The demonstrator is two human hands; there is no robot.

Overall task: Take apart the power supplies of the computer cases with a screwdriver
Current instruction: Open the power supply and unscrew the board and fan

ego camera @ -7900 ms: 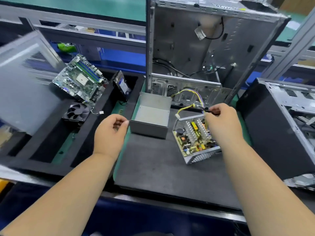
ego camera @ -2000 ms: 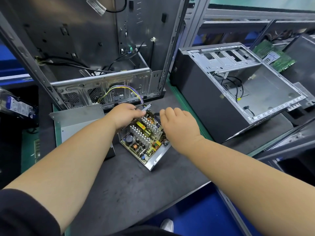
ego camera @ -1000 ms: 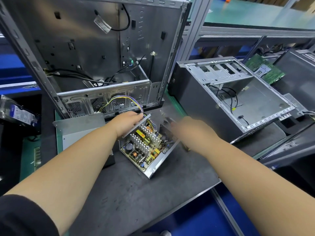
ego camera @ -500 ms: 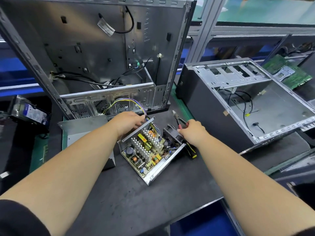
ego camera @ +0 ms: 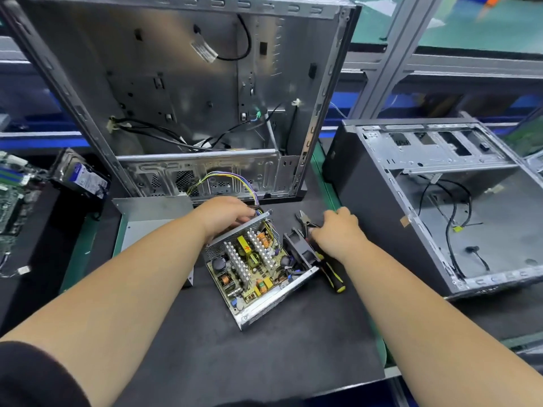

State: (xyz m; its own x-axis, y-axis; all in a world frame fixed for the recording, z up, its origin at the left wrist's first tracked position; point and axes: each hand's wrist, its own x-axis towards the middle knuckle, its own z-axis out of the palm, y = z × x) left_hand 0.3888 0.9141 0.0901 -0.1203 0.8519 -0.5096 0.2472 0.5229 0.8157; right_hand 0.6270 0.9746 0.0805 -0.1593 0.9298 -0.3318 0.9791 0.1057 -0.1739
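Note:
An opened power supply (ego camera: pixel 252 268) lies on the black mat, its circuit board and heat sinks showing. My left hand (ego camera: pixel 223 214) grips its far metal wall where the coloured wires (ego camera: pixel 232 179) come out. A black fan (ego camera: pixel 298 248) leans at its right side. My right hand (ego camera: pixel 338 230) grips the handles of cutting pliers (ego camera: pixel 304 220), jaws pointing up-left. A black-and-yellow screwdriver (ego camera: pixel 333 274) lies under that wrist. The removed cover (ego camera: pixel 152 215) sits to the left.
An upright open computer case (ego camera: pixel 191 92) stands behind the power supply. A second case (ego camera: pixel 440 201) lies on its side at the right. A hard drive (ego camera: pixel 79 174) and a motherboard (ego camera: pixel 11 201) lie at the far left. Metal rack rails run behind.
My right hand moved from over the power supply to its right side and took hold of the pliers. My left hand stays on the power supply wall.

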